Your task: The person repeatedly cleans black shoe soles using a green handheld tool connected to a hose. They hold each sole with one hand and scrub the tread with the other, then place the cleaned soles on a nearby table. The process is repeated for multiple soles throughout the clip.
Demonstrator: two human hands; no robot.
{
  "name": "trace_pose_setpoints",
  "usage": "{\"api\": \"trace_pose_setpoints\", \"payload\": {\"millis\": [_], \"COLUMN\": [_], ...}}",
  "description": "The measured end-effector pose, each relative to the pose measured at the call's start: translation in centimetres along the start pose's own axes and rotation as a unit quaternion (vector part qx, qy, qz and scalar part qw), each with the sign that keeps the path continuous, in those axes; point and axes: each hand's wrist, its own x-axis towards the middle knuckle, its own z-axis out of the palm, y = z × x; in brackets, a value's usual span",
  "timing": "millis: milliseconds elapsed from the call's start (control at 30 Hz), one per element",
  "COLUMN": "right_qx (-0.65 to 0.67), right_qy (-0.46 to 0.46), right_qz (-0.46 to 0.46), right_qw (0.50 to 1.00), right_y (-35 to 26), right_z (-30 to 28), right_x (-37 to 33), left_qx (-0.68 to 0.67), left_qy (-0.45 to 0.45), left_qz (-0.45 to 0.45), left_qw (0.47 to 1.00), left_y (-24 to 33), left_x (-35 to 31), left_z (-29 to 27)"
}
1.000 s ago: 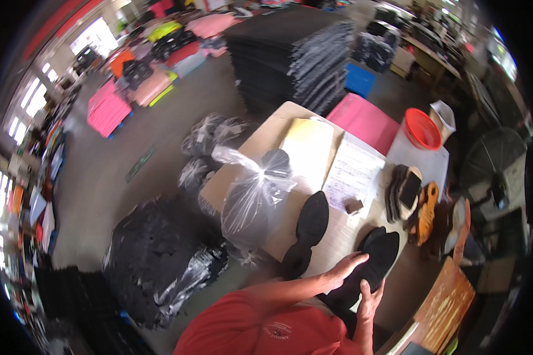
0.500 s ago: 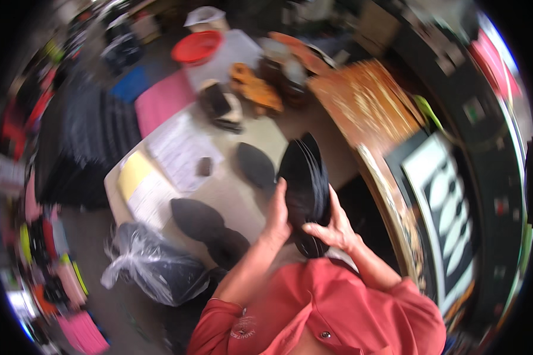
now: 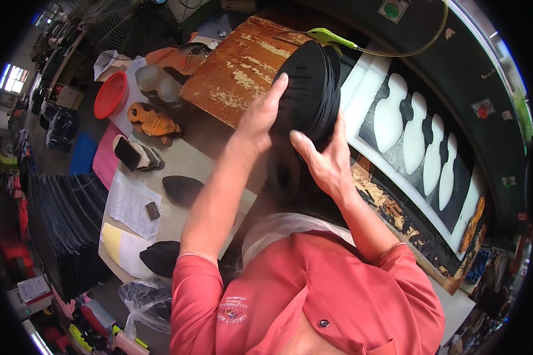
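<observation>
Left hand [image 3: 259,122] and right hand [image 3: 330,161] clasp the upper-centre black sole stack [image 3: 307,92] by its sides, sensibly, since it seems pliable.

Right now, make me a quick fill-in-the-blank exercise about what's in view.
The left hand and right hand hold a stack of sole-shaped pieces coloured ____.
The round tub is coloured ____.
At the picture's right is a row of ____ white, elongated shapes.

Missing words: black; red; four.
</observation>
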Motion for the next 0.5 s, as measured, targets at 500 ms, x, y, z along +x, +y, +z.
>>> {"api": "trace_pose_setpoints", "payload": {"millis": [500], "right_qx": [0.177], "right_qy": [0.011], "right_qz": [0.142], "right_qw": [0.974], "right_y": [13.1], "right_z": [2.1], "right_x": [1.1], "left_qx": [0.655], "left_qy": [0.069], "left_qz": [0.024], "left_qw": [0.752], "left_y": [-3.7], "left_x": [4.8], "left_z": [-4.8]}}
